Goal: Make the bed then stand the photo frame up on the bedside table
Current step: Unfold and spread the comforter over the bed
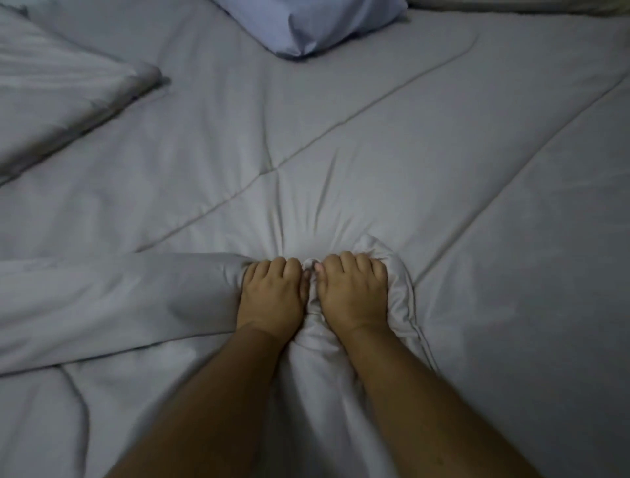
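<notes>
A pale grey quilted duvet (392,163) covers nearly the whole view, with stitched seams running diagonally across it. My left hand (272,297) and my right hand (353,293) sit side by side at the lower middle, both fists closed on a bunched edge of the duvet. Creases fan out from the grip. A thick fold of the duvet (112,300) runs left from my left hand. The photo frame and the bedside table are out of view.
A light blue pillow (306,24) lies at the top middle. A grey pillow (58,92) lies at the upper left. The edge of another cushion (531,4) shows along the top right.
</notes>
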